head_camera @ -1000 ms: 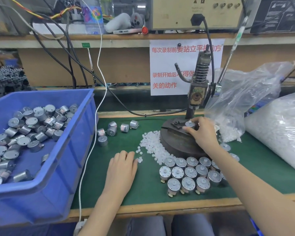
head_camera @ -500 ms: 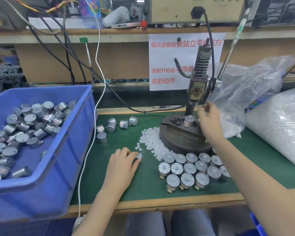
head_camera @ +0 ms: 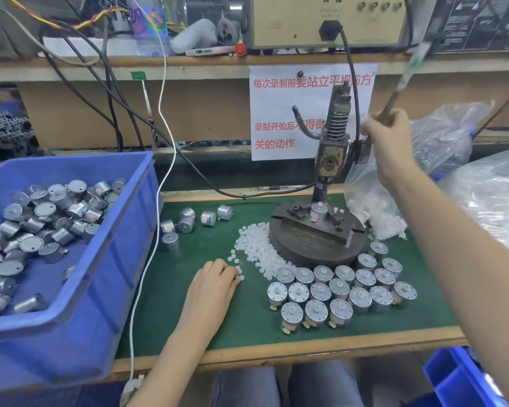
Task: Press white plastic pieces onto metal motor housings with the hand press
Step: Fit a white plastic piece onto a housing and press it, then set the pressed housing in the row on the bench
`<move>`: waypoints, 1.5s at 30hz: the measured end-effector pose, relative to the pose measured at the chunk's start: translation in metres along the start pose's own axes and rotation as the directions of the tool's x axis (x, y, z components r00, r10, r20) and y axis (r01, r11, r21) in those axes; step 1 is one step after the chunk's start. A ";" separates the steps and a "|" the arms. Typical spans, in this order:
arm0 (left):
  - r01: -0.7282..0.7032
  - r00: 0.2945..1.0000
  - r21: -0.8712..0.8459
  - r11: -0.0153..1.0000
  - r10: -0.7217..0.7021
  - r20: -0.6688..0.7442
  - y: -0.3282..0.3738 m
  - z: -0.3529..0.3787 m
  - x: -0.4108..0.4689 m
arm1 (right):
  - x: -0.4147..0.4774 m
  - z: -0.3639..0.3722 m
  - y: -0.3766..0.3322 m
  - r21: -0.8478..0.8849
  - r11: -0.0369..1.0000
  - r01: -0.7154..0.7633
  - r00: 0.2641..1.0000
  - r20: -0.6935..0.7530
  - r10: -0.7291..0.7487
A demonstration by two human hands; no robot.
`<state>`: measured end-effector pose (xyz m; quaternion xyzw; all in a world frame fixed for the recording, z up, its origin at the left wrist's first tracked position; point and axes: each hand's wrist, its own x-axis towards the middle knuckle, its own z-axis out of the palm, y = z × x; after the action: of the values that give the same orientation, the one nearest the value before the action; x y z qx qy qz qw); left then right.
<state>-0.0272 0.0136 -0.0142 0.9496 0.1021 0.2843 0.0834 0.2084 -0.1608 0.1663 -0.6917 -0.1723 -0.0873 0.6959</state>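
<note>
A metal motor housing (head_camera: 318, 212) stands upright in the fixture on the round base (head_camera: 312, 245) of the hand press (head_camera: 332, 148). My right hand (head_camera: 387, 136) grips the press lever (head_camera: 406, 77), raised to the right of the press head. My left hand (head_camera: 215, 282) rests on the green mat, its fingertips touching small white plastic pieces (head_camera: 254, 245) at the edge of a loose pile. Several motors (head_camera: 340, 287) stand in rows in front of the press base.
A blue bin (head_camera: 80, 289) with several motor housings sits at the left. A few loose motors (head_camera: 188, 223) lie beside it. Plastic bags (head_camera: 441, 154) of white pieces fill the right side. Cables (head_camera: 165, 118) hang over the mat; the table edge (head_camera: 276, 353) is near.
My right hand left the motor in the fixture, rose to the right and took hold of the press lever. My left hand's fingers curled in at the white pieces.
</note>
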 end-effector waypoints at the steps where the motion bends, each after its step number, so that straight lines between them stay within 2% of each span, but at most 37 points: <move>1: -0.002 1.000 -0.003 1.000 0.002 -0.003 0.000 0.000 0.000 | -0.007 0.001 0.004 0.013 0.999 0.038 0.999 0.002 -0.038; 3: -0.004 1.000 -0.010 1.000 0.004 0.000 -0.001 0.000 0.000 | -0.017 0.003 0.008 0.052 0.994 0.092 0.996 0.000 -0.092; 7: 0.003 1.000 -0.004 1.000 -0.003 -0.001 0.000 0.000 0.000 | -0.020 0.003 0.006 0.127 0.987 0.094 0.994 -0.069 -0.086; 13: 0.003 1.000 -0.030 1.000 -0.004 -0.011 0.000 0.001 0.000 | -0.024 0.000 0.015 0.116 0.989 0.095 0.995 -0.036 -0.092; 18: 0.016 1.000 -0.047 0.999 -0.016 -0.007 0.001 0.000 -0.001 | -0.037 0.004 0.019 0.110 0.977 0.182 0.982 -0.068 -0.176; 20: 0.038 0.999 -0.046 0.998 -0.038 0.000 0.001 0.000 -0.001 | -0.045 0.002 0.032 0.088 0.986 0.141 0.985 -0.110 -0.131; 22: 0.054 0.999 -0.041 0.998 -0.054 0.002 0.000 0.000 -0.002 | -0.054 0.002 0.051 -0.048 0.999 0.008 0.988 -0.152 -0.015; 24: 0.064 0.998 -0.039 0.997 -0.064 0.006 -0.001 0.001 -0.003 | -0.061 0.005 0.074 -0.306 0.945 -0.115 0.993 -0.035 0.109; 27: 0.075 0.997 -0.047 0.996 -0.075 0.020 -0.002 0.002 -0.003 | -0.069 0.016 0.095 -0.534 0.844 -0.051 0.975 0.156 0.158; 31: 0.087 0.996 -0.060 0.994 -0.085 0.034 -0.003 0.003 -0.003 | -0.068 0.027 0.102 -0.644 0.759 0.099 0.956 0.273 0.106; 35: 0.109 0.993 -0.067 0.992 -0.106 0.049 -0.006 0.006 -0.003 | -0.064 0.025 0.102 -0.757 0.601 0.257 0.948 0.319 -0.004; 37: 0.121 0.992 -0.086 0.989 -0.117 0.045 -0.007 0.007 -0.003 | -0.067 0.021 0.097 -0.780 0.550 0.298 0.937 0.350 -0.011; 38: 0.126 0.992 -0.094 0.988 -0.122 0.044 -0.007 0.007 -0.003 | -0.070 0.017 0.094 -0.779 0.555 0.290 0.934 0.356 0.011; 42: 0.154 0.987 -0.115 0.981 -0.149 0.053 -0.009 0.007 -0.004 | -0.098 -0.007 0.079 -0.696 0.684 0.219 0.913 0.394 0.108; 45: 0.162 0.986 -0.121 0.979 -0.156 0.054 -0.010 0.006 -0.003 | -0.130 -0.033 0.073 -0.673 0.700 0.238 0.898 0.427 0.105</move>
<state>-0.0279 0.0214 -0.0231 0.9374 0.1577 0.2613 0.1675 0.1187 -0.2070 0.0523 -0.9001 -0.3011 -0.0165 0.3145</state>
